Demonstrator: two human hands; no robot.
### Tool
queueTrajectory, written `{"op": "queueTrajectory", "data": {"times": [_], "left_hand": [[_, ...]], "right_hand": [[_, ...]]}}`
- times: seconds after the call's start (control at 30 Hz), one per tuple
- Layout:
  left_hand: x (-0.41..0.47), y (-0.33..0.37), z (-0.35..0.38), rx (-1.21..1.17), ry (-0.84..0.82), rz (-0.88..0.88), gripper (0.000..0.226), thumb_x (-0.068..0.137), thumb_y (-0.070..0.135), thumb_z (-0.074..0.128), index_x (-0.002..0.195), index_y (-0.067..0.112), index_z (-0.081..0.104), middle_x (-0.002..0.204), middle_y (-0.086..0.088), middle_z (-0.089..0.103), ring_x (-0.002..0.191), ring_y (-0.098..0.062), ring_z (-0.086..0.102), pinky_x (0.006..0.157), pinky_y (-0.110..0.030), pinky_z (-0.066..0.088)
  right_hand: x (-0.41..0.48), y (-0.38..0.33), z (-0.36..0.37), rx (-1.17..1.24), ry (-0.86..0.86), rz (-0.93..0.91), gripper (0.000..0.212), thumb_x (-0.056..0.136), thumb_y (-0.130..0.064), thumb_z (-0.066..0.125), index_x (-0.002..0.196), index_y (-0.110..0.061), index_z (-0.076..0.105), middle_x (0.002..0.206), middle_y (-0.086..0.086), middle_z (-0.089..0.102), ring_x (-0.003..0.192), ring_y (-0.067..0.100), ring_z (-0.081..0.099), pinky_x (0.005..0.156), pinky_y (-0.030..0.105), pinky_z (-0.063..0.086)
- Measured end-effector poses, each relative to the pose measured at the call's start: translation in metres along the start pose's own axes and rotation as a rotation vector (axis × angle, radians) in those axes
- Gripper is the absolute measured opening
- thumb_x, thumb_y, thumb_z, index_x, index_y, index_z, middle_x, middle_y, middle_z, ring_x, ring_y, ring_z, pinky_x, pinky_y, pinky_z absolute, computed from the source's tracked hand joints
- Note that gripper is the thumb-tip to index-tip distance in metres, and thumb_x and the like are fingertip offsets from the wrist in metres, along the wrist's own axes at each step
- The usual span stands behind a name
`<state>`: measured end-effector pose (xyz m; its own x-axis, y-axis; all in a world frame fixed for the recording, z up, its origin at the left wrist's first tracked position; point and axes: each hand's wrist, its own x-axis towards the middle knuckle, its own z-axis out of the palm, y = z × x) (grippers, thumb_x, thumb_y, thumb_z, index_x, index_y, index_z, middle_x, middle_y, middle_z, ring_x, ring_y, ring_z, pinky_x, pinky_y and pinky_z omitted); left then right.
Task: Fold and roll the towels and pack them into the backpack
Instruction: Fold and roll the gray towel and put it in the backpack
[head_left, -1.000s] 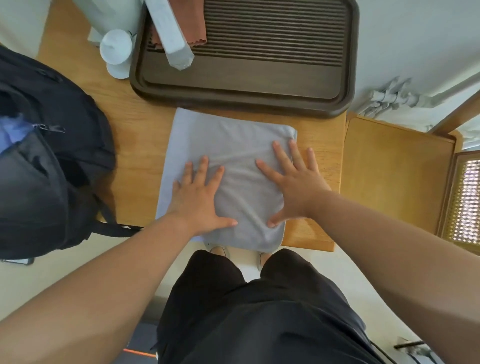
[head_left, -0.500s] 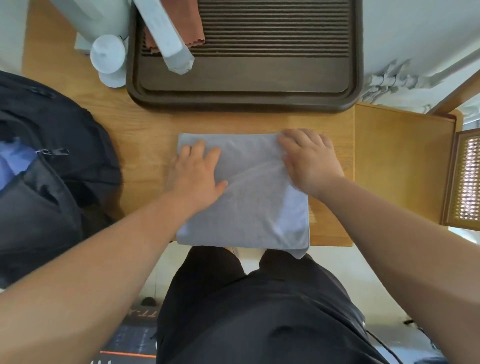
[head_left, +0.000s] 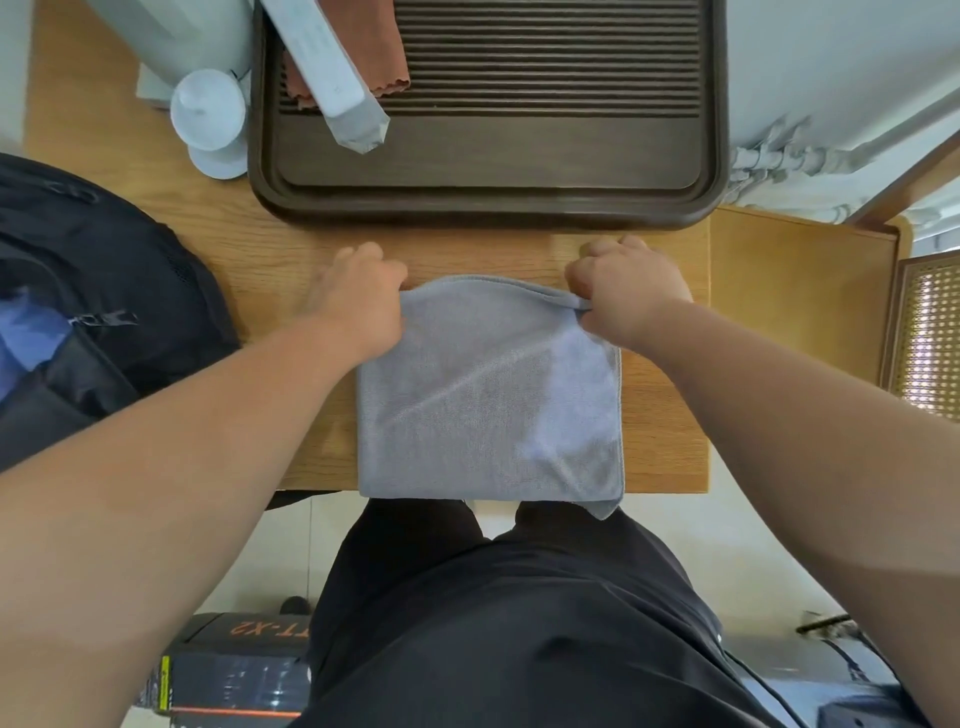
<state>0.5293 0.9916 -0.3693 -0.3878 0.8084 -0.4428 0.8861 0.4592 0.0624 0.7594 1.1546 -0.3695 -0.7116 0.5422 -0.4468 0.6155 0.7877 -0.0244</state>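
Grey towel lies nearer than my grips: left hand and right hand each pinch a far corner, edge running left-right.

Both forearms reach in from 7 and 5 o'clock toward 12. Left hand curled, knuckles up, pinching the towel at its far corner; right hand curled on the opposite corner.

Mid-table: towel, overhanging the near edge. At its far corners: left hand and right hand, gripping. Behind it: tray, with cloth and box on it. Left of tray: cup. Far left: backpack.
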Motion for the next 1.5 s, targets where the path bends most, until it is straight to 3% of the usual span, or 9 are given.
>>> {"op": "queueTrajectory", "data": {"times": [0.1, 0.17, 0.27, 0.37, 0.7, 0.83, 1.03, 1.37, 1.5], "left_hand": [[0.002, -0.002, -0.003, -0.044, 0.017, -0.001, 0.02, 0.085, 0.004, 0.061, 0.095, 0.022, 0.059, 0.099, -0.005, 0.053, 0.096, -0.027, 0.047, 0.081, -0.042, 0.044], [0.004, -0.002, -0.004, -0.045, 0.016, -0.013, 0.026, 0.085, 0.001, 0.058, 0.1, 0.022, 0.056, 0.099, -0.006, 0.058, 0.096, -0.028, 0.048, 0.08, -0.041, 0.042], [0.007, -0.001, -0.008, -0.01, 0.035, -0.035, 0.026, 0.089, 0.006, 0.062, 0.111, 0.018, 0.06, 0.101, -0.008, 0.062, 0.097, -0.029, 0.053, 0.083, -0.045, 0.05], [0.012, -0.002, -0.022, 0.025, 0.134, -0.017, 0.01, 0.09, 0.008, 0.061, 0.097, 0.014, 0.064, 0.092, -0.01, 0.058, 0.089, -0.03, 0.054, 0.076, -0.046, 0.052], [-0.019, -0.001, -0.049, -0.212, 0.492, 0.041, 0.006, 0.088, 0.008, 0.06, 0.086, 0.012, 0.064, 0.083, -0.006, 0.057, 0.078, -0.025, 0.052, 0.064, -0.042, 0.048], [-0.059, -0.004, -0.022, -0.266, 0.448, 0.096, 0.013, 0.081, 0.004, 0.065, 0.077, 0.014, 0.059, 0.081, -0.002, 0.055, 0.078, -0.021, 0.049, 0.064, -0.036, 0.041], [-0.124, 0.0, 0.037, -0.279, 0.334, 0.098, 0.018, 0.073, -0.005, 0.067, 0.077, 0.011, 0.06, 0.083, -0.006, 0.056, 0.083, -0.027, 0.049, 0.068, -0.037, 0.038], [-0.14, -0.005, 0.082, -0.082, 0.263, 0.1, 0.018, 0.072, -0.007, 0.068, 0.073, 0.011, 0.061, 0.078, -0.007, 0.054, 0.079, -0.031, 0.049, 0.066, -0.038, 0.039], [-0.137, -0.007, 0.091, -0.022, 0.184, 0.089, 0.018, 0.069, -0.007, 0.067, 0.075, 0.009, 0.065, 0.079, -0.009, 0.055, 0.079, -0.033, 0.051, 0.066, -0.036, 0.032]], "right_hand": [[-0.001, 0.0, 0.001, 0.077, -0.017, 0.054, 0.011, 0.09, -0.021, 0.06, 0.099, -0.024, 0.055, 0.084, -0.003, 0.059, 0.075, 0.019, 0.054, 0.062, 0.032, 0.043], [0.0, 0.002, 0.0, 0.135, -0.022, 0.093, 0.014, 0.091, -0.018, 0.06, 0.102, -0.023, 0.052, 0.079, -0.002, 0.058, 0.067, 0.019, 0.055, 0.054, 0.03, 0.042], [0.002, 0.006, -0.009, 0.11, -0.018, 0.097, 0.019, 0.088, -0.005, 0.057, 0.101, -0.019, 0.057, 0.084, 0.001, 0.057, 0.072, 0.022, 0.056, 0.056, 0.031, 0.042], [0.007, 0.013, -0.024, 0.06, 0.095, 0.112, 0.021, 0.086, 0.001, 0.058, 0.098, -0.016, 0.056, 0.09, 0.005, 0.053, 0.075, 0.026, 0.054, 0.059, 0.034, 0.041], [-0.028, 0.031, -0.043, 0.191, 0.492, 0.048, 0.014, 0.084, 0.0, 0.058, 0.091, -0.012, 0.059, 0.094, 0.008, 0.056, 0.091, 0.031, 0.053, 0.067, 0.039, 0.046], [-0.068, 0.03, -0.013, 0.268, 0.413, -0.073, 0.013, 0.078, -0.002, 0.064, 0.085, -0.012, 0.061, 0.088, 0.006, 0.056, 0.085, 0.031, 0.053, 0.068, 0.03, 0.033], [-0.119, 0.023, 0.04, 0.293, 0.342, -0.23, 0.023, 0.068, 0.003, 0.067, 0.078, -0.016, 0.058, 0.08, 0.002, 0.052, 0.075, 0.031, 0.052, 0.062, 0.043, 0.05], [-0.143, -0.004, 0.08, 0.165, 0.238, -0.2, 0.028, 0.062, 0.003, 0.074, 0.079, -0.017, 0.062, 0.077, 0.002, 0.055, 0.072, 0.031, 0.055, 0.063, 0.033, 0.038], [-0.146, -0.01, 0.086, 0.117, 0.114, -0.125, 0.018, 0.078, -0.006, 0.067, 0.087, -0.021, 0.063, 0.086, 0.0, 0.055, 0.086, 0.03, 0.056, 0.071, 0.035, 0.042]]}}
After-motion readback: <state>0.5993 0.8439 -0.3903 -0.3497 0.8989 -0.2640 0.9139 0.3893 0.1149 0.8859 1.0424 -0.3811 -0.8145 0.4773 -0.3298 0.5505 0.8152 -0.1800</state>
